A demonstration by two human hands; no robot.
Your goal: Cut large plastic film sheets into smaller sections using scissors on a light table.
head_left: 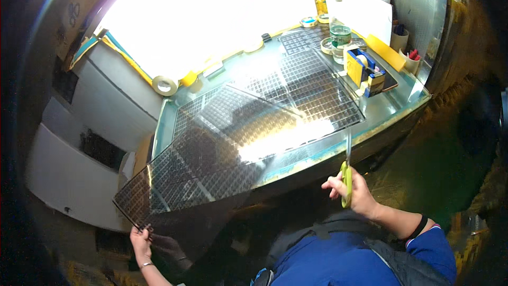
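Observation:
A large see-through film sheet (185,175) with a dark grid pattern lies slantwise over the table and overhangs its front left edge. At the sheet's near left corner, my left hand (141,244) pinches the edge between thumb and fingers. My right hand (363,198) is off the table's front edge, with scissors (347,182) in its grip. Their handles are green and the blades point up and away, apart from the film. Under the held sheet, other gridded film (317,85) is spread on the glass tabletop (399,103).
A blue and yellow tape dispenser (365,74) stands at the right, beside a clear bottle (339,37) of liquid. Tape rolls (164,86) sit along the far edge below a glaring white panel (211,10). Cups with pens (411,62) are at the far right. Grey cabinets (79,175) stand left.

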